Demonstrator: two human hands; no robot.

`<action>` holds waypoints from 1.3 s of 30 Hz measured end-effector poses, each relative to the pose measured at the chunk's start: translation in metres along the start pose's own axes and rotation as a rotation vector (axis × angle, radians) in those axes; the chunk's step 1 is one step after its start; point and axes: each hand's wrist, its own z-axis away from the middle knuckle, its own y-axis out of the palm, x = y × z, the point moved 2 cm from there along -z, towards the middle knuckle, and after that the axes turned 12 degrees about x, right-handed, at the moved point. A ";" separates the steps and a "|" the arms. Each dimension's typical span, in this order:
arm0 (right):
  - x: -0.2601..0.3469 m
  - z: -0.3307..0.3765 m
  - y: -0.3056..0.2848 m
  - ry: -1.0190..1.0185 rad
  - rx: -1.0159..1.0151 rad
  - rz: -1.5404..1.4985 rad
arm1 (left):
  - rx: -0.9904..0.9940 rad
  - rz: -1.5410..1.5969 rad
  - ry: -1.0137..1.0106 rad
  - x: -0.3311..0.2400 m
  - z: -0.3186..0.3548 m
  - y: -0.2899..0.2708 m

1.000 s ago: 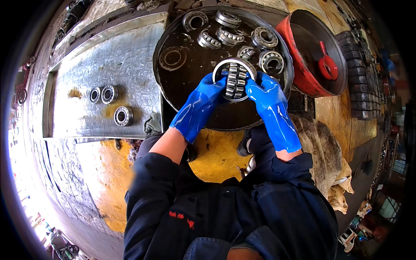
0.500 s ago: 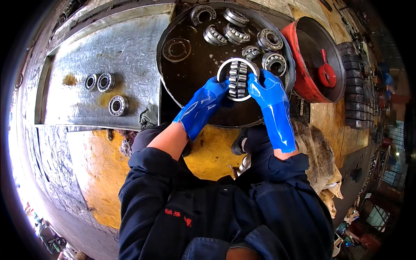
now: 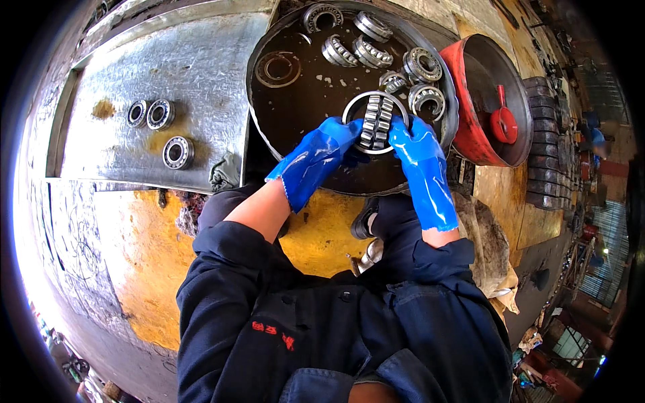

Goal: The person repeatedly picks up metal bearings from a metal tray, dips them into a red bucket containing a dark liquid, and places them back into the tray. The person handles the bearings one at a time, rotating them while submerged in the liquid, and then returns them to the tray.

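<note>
Workshop floor [image 3: 134, 269]: worn, stained yellow and grey. Sheet-metal surface [image 3: 195, 74], dented, rust-spotted, at upper left. Stack of dark rings [image 3: 543, 161] along the right. Crumpled cloth [image 3: 494, 248] on the floor. Strong daylight from the left edge; cluttered, shaded area at far right.

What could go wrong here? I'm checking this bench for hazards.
1. Both gloved hands, left and right, hold a roller bearing with its inner ring swivelled out. The gloves look wet, so the grip may slip and the bearing drop into the black pan.
2. Fingers by the tilted roller set could be pinched if it swings back.
3. Loose bearings crowd the pan; a dropped one could knock them.
</note>
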 end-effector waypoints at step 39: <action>0.004 0.009 0.017 -0.196 0.207 -0.782 | 0.464 0.799 0.066 -0.026 0.013 -0.012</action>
